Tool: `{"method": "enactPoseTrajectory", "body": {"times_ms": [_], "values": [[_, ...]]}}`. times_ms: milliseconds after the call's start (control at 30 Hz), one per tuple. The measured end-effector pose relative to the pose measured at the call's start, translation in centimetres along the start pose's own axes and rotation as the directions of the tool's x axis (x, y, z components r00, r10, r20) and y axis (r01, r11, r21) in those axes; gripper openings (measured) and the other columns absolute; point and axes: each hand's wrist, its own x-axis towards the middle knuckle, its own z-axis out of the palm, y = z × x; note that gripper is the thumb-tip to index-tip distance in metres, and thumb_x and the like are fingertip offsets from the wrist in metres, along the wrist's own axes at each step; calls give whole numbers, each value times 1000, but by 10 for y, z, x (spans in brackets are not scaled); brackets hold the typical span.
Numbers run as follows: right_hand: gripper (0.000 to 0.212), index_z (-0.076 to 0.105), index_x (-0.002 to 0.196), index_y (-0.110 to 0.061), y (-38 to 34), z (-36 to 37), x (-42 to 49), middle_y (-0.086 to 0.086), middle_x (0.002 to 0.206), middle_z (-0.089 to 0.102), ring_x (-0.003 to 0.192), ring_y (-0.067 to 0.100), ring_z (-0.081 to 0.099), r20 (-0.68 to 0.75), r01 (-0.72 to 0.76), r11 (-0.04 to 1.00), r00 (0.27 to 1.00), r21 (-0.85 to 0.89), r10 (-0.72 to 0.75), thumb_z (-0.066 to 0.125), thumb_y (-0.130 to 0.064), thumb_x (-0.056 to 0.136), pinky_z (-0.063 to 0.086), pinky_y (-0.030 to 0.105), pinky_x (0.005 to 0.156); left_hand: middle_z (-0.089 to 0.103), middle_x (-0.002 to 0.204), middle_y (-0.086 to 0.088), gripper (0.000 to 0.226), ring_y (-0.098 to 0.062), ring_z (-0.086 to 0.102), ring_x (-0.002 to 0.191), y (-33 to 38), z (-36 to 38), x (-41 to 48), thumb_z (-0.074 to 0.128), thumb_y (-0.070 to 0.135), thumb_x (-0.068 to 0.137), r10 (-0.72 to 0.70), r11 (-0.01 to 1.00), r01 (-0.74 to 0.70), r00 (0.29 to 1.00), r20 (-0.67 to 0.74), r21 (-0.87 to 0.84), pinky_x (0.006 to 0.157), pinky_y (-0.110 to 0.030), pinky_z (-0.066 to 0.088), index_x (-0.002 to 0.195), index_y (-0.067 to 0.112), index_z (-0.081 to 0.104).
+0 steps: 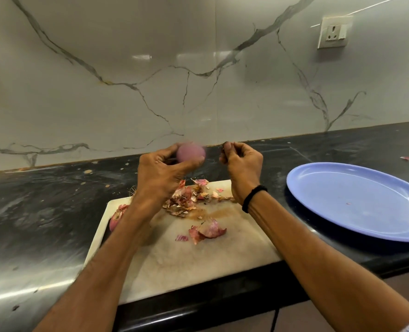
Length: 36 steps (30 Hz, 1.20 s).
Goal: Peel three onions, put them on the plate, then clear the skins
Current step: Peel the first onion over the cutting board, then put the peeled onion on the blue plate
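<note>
A cutting board (186, 259) lies at the near edge of the counter (42, 212). It bears onion skins (184, 200) from its centre toward 12 o'clock and 1 unpeeled onion (116, 218) at its 9 o'clock edge. Above the far edge, the left hand (160, 173) grips 1 peeled onion (190, 152); at its 3 o'clock, the right hand (243, 168) has thumb and fingers curled together, contents indiscernible. The blue plate (354, 202) lies at the board's 3 o'clock.

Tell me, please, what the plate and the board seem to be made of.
The plate looks like plastic, perhaps melamine: even blue colour, smooth, soft sheen. The board looks like pale stone, maybe marble: thick slab, matte, faint mottling, brown stains.
</note>
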Motion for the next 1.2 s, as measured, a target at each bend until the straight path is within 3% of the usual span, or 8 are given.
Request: {"method": "enactPoseTrajectory", "body": {"times_ms": [133, 233, 400, 533, 833, 1000, 1067, 1200], "values": [[28, 68, 107, -23, 0, -4, -3, -12, 100, 67, 96, 2, 63, 114, 135, 968, 987, -213, -113, 63, -2, 89, 53, 24, 91, 75, 110, 6, 59, -3, 72, 97, -5, -2, 2, 89, 28, 65, -22, 1000, 21, 999, -28, -18, 84, -19, 58, 121, 17, 72], [9, 70, 100, -22, -5, -3, -6, -5, 97, 69, 93, 8, 63, 216, 94, 979, 975, -179, -54, 63, -23, 93, 54, 29, 85, 74, 116, 3, 68, -5, 71, 102, -9, -2, 3, 90, 32, 64, 7, 999, -7, 1000, -19, 35, 90, -27, 59, 126, 13, 70], [51, 71, 104, -10, -15, -9, -5, 8, 96, 74, 85, 20, 71, 437, -95, 982, 885, -166, 160, 50, -54, 94, 56, 33, 73, 69, 120, 0, 76, -10, 68, 106, -12, 0, 3, 89, 41, 62, 146, 965, -151, 988, 41, 213, 92, -24, 57, 130, 16, 67], [53, 70, 105, -7, -14, -14, -10, 15, 102, 72, 80, 21, 66, 519, -92, 968, 830, -234, 204, 59, -56, 89, 54, 32, 70, 65, 121, -7, 77, -12, 62, 107, -16, 2, 0, 92, 28, 68, 339, 844, -390, 920, 197, 368, 93, -14, 52, 135, 8, 62], [47, 70, 108, 3, -18, -47, -26, 22, 109, 69, 94, 28, 68, 402, -231, 968, 881, -98, 251, 72, -39, 86, 57, 42, 88, 44, 132, -26, 116, -26, 52, 116, -25, 17, -5, 88, 3, 72, 383, 757, -517, 847, 369, 401, 108, -30, 39, 160, 10, 14], [44, 71, 104, 2, -26, -72, -30, 18, 104, 69, 93, 24, 66, 335, -269, 962, 903, -51, 270, 71, -38, 86, 58, 40, 86, 41, 140, -22, 98, -23, 50, 125, -30, 20, -9, 67, -11, 84, 350, 793, -450, 888, 297, 411, 100, -7, 37, 161, 13, 12], [40, 72, 102, -3, -33, -86, -30, 14, 100, 71, 92, 22, 67, 297, -234, 968, 922, -87, 249, 72, -39, 85, 58, 36, 84, 41, 139, -22, 93, -24, 50, 126, -32, 20, -9, 63, -12, 86, 328, 801, -423, 902, 280, 425, 91, -1, 37, 161, 13, 15], [36, 74, 99, -12, -46, -125, -21, 1, 92, 74, 90, 14, 69, 154, -34, 922, 983, -385, 101, 75, -44, 82, 58, 33, 85, 42, 138, -22, 90, -29, 51, 124, -32, 21, -13, 63, -11, 87, 269, 801, -376, 921, 280, 466, 98, -21, 38, 161, 14, 19]]}}
